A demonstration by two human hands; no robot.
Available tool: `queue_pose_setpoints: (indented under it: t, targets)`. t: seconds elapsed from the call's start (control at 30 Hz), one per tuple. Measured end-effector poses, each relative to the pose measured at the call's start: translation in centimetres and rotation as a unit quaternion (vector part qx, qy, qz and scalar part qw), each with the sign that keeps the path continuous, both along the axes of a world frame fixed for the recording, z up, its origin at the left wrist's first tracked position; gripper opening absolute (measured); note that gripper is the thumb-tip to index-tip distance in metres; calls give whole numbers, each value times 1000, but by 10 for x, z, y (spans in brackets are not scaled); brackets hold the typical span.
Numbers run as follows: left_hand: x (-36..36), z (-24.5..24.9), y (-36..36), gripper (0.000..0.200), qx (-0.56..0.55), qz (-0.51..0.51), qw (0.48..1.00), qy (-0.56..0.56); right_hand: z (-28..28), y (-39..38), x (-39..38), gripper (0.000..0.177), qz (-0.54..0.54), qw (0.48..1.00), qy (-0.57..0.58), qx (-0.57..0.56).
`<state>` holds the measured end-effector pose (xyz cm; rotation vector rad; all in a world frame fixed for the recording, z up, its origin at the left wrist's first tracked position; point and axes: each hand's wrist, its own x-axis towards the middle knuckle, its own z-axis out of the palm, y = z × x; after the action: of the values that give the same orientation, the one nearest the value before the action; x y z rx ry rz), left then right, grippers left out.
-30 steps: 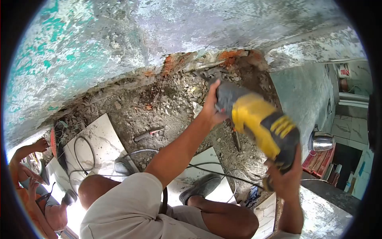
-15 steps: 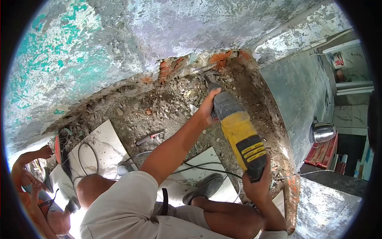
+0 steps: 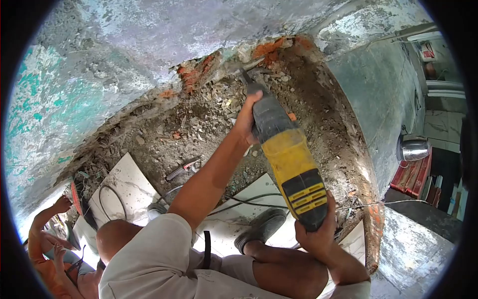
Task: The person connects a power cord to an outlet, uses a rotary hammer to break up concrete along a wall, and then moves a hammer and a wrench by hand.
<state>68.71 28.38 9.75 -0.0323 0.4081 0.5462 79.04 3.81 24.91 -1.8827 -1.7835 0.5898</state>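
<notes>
Nearest, toward five o'clock, is a bent bare knee (image 3: 298, 276), with a dark shoe (image 3: 261, 229) near six, beside a marbled tile (image 3: 249, 192) crossed by a black cable (image 3: 269, 194). The right hand (image 3: 318, 226) is closed around the rear end of the yellow-and-black power tool (image 3: 291, 159), at about five o'clock. The tool slants up from there; the left hand (image 3: 247, 119) grips its dark front section, just left of twelve. Its bit (image 3: 245, 75) points to the foot of the wall (image 3: 199, 30); whether it touches cannot be told. Rubble (image 3: 214, 114) spreads around it, and a small red-and-grey tool (image 3: 181, 170) lies on the debris near nine. Another person's hand (image 3: 62, 204) shows at eight. Farther off, orange-red brick (image 3: 269, 50) is exposed toward one, and a shiny metal pot (image 3: 415, 149) is at three, above a red stack (image 3: 411, 177).
</notes>
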Motion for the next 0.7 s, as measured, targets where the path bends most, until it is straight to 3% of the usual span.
queue_pose_setpoints:
  t: [0.1, 0.2, 0.23, 0.37, 0.43, 0.57, 0.7]
  targets:
    - [-4, -17, 19, 60, 24, 10, 1000, 6, -5, 17, -2, 85, 2, 998, 20, -63]
    - [0, -18, 27, 59, 32, 28, 998, 42, 10, 37, -3, 86, 13, 998, -54, 21]
    - [-1, -12, 27, 59, 33, 31, 998, 41, 14, 40, -4, 86, -10, 1000, -29, 0]
    - [7, 3, 10, 54, 18, 16, 999, 43, 16, 13, 0, 84, -88, 995, 37, -19]
    - [9, -2, -15, 55, 16, 0, 1000, -11, 22, -14, 2, 84, -87, 996, 16, -13]
    - [21, 12, -50, 51, -3, -5, 1000, 25, 23, -67, 14, 83, -122, 992, 18, -9]
    - [23, 34, -44, 48, -9, -31, 999, 37, 47, -49, 10, 81, -170, 985, 40, -2]
